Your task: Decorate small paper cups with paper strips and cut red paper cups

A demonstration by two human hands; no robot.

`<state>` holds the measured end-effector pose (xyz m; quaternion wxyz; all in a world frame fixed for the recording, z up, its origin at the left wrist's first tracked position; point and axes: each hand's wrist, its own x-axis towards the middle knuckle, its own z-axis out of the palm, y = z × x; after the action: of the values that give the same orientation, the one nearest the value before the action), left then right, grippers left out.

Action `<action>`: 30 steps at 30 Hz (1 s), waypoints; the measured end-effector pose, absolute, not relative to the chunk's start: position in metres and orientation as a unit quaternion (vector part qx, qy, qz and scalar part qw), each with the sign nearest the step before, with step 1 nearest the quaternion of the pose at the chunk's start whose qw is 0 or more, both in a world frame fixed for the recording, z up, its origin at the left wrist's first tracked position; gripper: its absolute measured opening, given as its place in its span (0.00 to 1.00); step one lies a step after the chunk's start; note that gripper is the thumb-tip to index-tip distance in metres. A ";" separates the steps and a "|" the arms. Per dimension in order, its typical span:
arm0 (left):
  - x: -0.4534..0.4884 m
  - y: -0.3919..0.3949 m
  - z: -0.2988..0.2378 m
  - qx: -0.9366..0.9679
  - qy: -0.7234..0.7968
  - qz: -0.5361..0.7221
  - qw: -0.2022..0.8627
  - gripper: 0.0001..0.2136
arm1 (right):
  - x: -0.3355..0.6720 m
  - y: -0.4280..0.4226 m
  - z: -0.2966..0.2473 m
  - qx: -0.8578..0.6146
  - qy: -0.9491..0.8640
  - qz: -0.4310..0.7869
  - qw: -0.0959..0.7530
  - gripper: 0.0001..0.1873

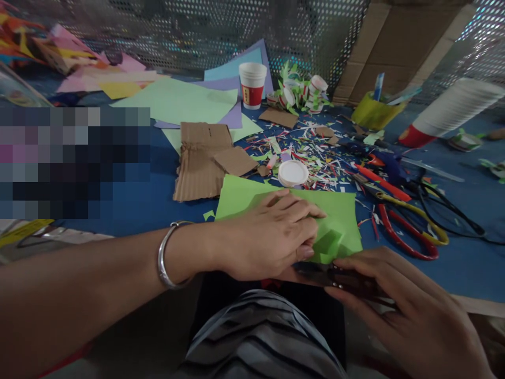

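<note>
A bright green sheet of paper (341,210) lies at the table's near edge, with a small flap raised near its lower right. My left hand (272,237) is laid across it, palm down, fingers pressing on the paper. At the sheet's near edge, my right hand (410,300) grips a dark-handled knife (351,281) with shiny rivets between thumb and fingers. Its blade points left, towards my left hand, and is partly in shadow. A round white paper disc (293,172) touches or nearly touches the sheet's far edge.
Scissors (414,239) with red and yellow handles lie right. Paper scraps (315,142), cardboard pieces (205,163) and a paper cup (252,87) are beyond the sheet. Stacked cups (453,113) lean near a yellow container (373,111). Pale green sheets (177,102) lie back left.
</note>
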<state>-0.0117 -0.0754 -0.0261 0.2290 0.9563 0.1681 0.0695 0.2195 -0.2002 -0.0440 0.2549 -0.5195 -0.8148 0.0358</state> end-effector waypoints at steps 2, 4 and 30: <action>-0.012 -0.075 -0.026 0.956 0.168 0.069 0.229 0.11 | 0.219 -0.200 -0.043 -0.520 -0.816 0.032 0.251 0.10; -0.011 -0.075 -0.026 0.956 0.166 0.072 0.232 0.11 | 0.219 -0.200 -0.043 -0.521 -0.816 0.026 0.249 0.12; -0.017 -0.064 -0.013 0.945 0.136 0.068 0.291 0.06 | 0.230 -0.204 -0.048 -0.496 -0.833 -0.017 0.244 0.14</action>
<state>-0.0167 -0.0638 -0.0134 0.2910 0.9445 0.1360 0.0683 0.2298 -0.2043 -0.0481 0.2440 -0.4962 -0.8331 -0.0169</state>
